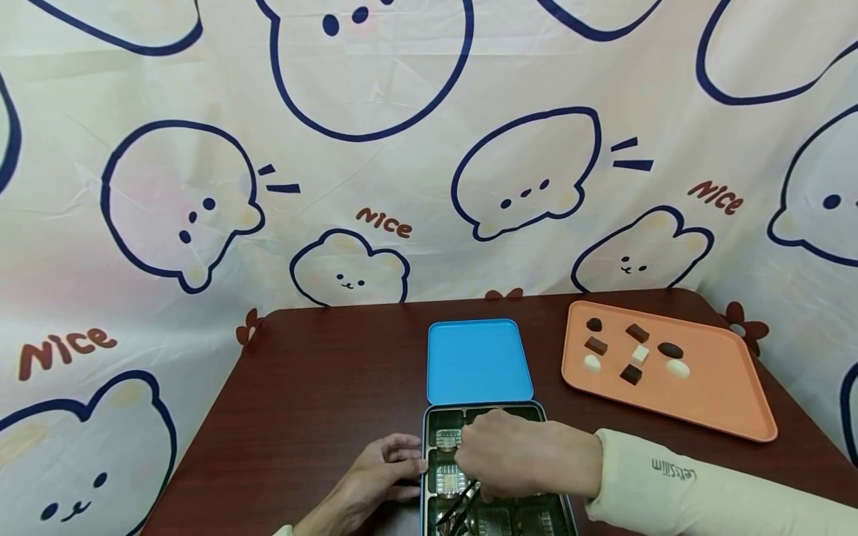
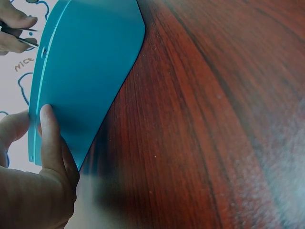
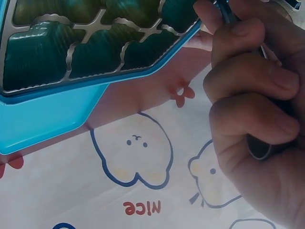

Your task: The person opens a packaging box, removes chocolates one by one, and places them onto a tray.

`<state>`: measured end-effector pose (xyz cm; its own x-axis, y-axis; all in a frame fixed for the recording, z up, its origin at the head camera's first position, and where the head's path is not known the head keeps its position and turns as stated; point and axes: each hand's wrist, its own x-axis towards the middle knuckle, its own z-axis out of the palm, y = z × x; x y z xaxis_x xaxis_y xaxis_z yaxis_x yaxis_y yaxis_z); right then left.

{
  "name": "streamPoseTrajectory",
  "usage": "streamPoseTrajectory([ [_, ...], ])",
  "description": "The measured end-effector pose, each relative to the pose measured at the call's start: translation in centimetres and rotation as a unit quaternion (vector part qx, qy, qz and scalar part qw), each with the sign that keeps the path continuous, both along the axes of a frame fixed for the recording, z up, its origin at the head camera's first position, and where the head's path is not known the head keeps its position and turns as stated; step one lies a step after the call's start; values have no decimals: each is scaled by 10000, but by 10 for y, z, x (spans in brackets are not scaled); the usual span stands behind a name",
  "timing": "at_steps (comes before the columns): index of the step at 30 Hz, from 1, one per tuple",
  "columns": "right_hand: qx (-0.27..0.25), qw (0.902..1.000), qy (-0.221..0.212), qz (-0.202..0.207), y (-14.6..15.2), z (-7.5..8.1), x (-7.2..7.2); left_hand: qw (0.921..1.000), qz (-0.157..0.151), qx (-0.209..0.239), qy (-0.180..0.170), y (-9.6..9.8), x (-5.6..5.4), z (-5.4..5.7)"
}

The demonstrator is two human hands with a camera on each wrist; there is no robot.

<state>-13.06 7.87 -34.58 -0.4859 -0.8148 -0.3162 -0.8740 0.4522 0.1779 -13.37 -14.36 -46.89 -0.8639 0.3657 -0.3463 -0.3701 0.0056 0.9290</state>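
A tin (image 1: 432,411) with a hinged blue lid (image 1: 477,361) lies open, its shiny divided insert (image 1: 450,439) facing up. My left hand (image 1: 377,476) is at the tin's left side, fingers fairly straight. In the left wrist view a fingertip (image 2: 46,114) touches the outer wall (image 2: 90,62) just below the rim. My right hand (image 1: 506,455) is over the insert, with curled fingers gripping dark metal tongs (image 1: 459,506). Their looped end (image 3: 259,148) peeks out beneath the curled fingers in the right wrist view. The palm covers part of the compartments.
An orange tray (image 1: 724,387) sits at the right on the dark wooden table (image 1: 335,380). On it lie several dark, brown and white chocolates (image 1: 670,350). A printed cloth (image 1: 429,179) hangs behind the table and along both sides.
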Motion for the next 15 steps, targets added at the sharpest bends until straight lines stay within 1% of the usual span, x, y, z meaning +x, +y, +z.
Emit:
streamPoseTrajectory([
  [6,-205,9998,-84,-1,2,2,-2,10000,19,-28,-29,1,-1,0],
  [11,-180,9998,-112,31,2,4,-3,10000,20,-55,-39,0,0,1],
  [15,-147,9994,-282,-102,3,8,-4,10000,21,-54,-32,0,1,0],
])
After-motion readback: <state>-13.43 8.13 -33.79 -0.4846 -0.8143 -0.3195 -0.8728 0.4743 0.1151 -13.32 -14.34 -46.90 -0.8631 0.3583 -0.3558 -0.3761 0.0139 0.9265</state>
